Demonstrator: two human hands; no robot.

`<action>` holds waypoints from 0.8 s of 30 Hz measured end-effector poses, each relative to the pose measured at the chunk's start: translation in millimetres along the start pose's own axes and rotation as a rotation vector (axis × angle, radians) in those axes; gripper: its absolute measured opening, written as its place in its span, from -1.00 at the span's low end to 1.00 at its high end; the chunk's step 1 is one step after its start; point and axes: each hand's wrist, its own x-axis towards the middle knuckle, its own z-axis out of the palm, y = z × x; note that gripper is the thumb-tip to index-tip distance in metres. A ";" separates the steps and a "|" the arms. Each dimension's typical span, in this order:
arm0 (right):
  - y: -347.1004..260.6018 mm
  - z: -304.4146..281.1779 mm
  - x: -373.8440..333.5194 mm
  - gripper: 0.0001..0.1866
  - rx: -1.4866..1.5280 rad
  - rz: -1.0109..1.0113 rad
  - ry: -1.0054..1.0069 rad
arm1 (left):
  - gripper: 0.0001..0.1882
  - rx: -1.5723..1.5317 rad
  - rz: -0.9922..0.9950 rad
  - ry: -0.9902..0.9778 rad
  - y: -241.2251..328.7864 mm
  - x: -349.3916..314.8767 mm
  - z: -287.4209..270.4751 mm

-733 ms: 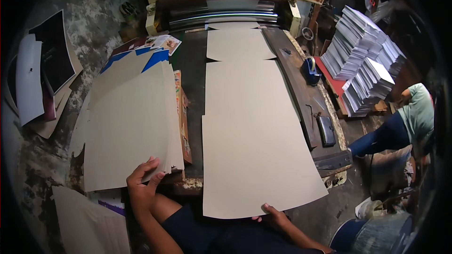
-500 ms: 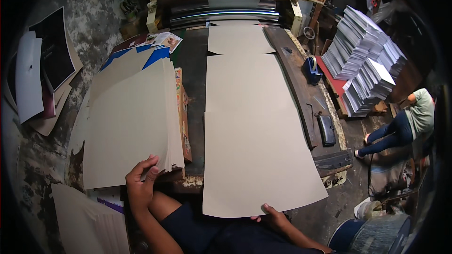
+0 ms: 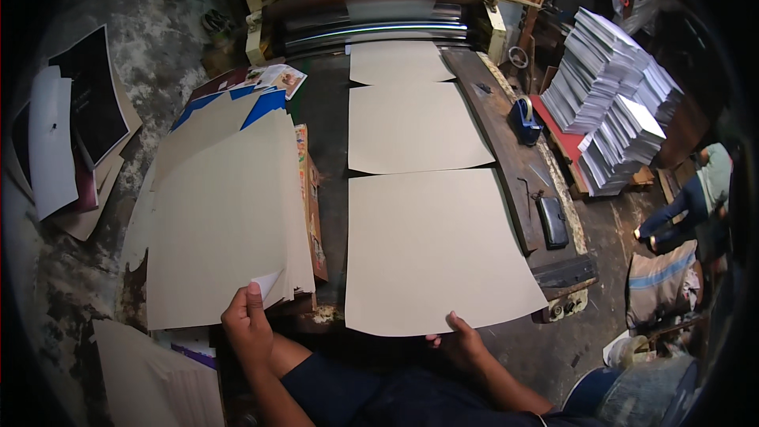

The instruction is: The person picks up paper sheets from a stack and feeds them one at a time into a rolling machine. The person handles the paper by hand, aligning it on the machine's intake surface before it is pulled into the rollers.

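Observation:
My left hand (image 3: 250, 320) pinches the near right corner of the top sheet on a tall stack of beige paper sheets (image 3: 225, 213). That corner is folded up and shows a white underside. My right hand (image 3: 461, 338) grips the near edge of a beige sheet (image 3: 431, 245), thumb on top and fingertips beneath. This sheet lies on a dark feed table (image 3: 326, 190). Ahead of it a second beige sheet (image 3: 415, 126) and a third (image 3: 395, 63) run in a line toward the rollers (image 3: 375, 30) of a machine.
A dark guide bar (image 3: 498, 158) runs along the sheets' right side. Beyond it are a blue tape dispenser (image 3: 524, 120) and a black case (image 3: 553, 221). White paper piles (image 3: 605, 71) stand at right, near another person (image 3: 696, 194). More beige sheets (image 3: 150, 372) stand at lower left.
The sheets on the table have moved forward toward the rollers, and a gap now shows behind the second one. My left hand has closed on the stack's corner and bent it up.

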 end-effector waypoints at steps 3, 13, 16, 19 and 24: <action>-8.3 5.1 14.6 -0.45 0.044 -0.015 0.015 | -0.57 -0.059 -0.030 -0.007 -0.1 -0.1 -0.9; -7.2 1.3 63.9 -0.42 0.105 -0.208 0.032 | -0.65 -0.350 -0.054 0.254 17.0 -2.2 1.5; -7.7 25.8 53.3 -0.35 0.123 -0.191 0.149 | -0.66 -0.085 0.162 0.163 15.6 -26.6 6.5; -32.5 47.1 23.7 -0.26 0.137 -0.193 0.065 | -0.71 -0.117 0.455 -0.262 53.6 -23.3 0.2; -50.6 34.2 10.9 -0.40 0.084 -0.267 -0.449 | -0.73 -0.134 0.589 -0.672 58.1 -39.5 2.5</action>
